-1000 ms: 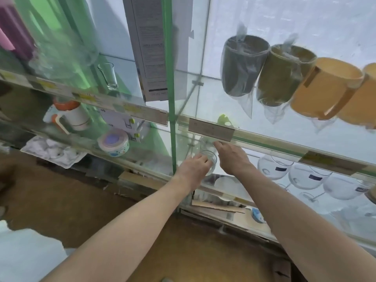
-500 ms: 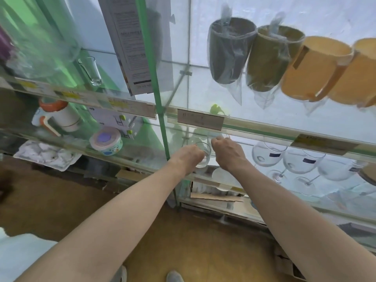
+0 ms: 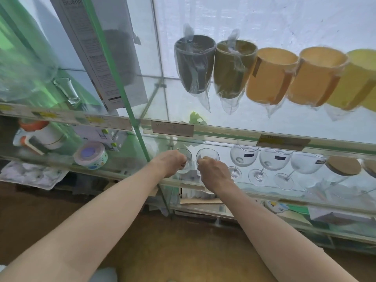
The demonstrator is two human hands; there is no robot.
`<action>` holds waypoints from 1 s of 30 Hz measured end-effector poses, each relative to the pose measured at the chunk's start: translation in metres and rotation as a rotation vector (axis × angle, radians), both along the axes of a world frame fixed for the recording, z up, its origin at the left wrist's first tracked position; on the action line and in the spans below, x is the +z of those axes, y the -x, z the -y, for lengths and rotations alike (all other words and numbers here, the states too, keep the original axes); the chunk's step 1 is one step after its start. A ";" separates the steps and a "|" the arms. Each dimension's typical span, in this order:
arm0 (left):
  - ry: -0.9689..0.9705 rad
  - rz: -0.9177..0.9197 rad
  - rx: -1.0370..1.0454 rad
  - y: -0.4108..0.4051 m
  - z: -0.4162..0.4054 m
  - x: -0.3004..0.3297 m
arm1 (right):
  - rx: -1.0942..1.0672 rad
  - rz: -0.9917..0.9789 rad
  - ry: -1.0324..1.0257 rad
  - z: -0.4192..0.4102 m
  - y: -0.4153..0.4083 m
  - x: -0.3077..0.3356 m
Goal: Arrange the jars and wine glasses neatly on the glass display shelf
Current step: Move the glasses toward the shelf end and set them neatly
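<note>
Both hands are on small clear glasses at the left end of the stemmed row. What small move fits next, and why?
Probably set both glasses down beside the row, then let go. The left hand grips one small glass, the right hand another, close together, with a gap before the nearest wine glass. Whether they already rest on the glass shelf is unclear.

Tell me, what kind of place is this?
Probably a housewares shop. Glass shelves carry price labels along their front edges, mugs sit in a row, some in plastic wrap, and stickered wine glasses line the shelf where both hands are working.
</note>
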State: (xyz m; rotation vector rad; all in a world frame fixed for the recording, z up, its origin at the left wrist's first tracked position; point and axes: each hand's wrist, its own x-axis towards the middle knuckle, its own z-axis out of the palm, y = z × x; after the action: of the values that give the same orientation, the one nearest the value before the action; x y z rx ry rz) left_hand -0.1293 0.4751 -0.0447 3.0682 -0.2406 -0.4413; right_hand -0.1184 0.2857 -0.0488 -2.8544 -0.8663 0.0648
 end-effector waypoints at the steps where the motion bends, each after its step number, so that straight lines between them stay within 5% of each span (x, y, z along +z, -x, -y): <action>1: 0.012 -0.006 0.004 -0.001 -0.001 -0.001 | -0.002 0.005 -0.005 0.000 0.000 -0.001; 30: 0.035 -0.009 -0.006 0.005 0.003 0.009 | 0.086 -0.025 -0.055 0.011 -0.006 0.002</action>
State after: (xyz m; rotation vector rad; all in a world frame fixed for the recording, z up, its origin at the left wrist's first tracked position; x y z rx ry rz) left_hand -0.1339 0.4717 -0.0355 3.0315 -0.2540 -0.4464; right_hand -0.1128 0.2747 -0.0470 -2.7588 -0.9695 0.0858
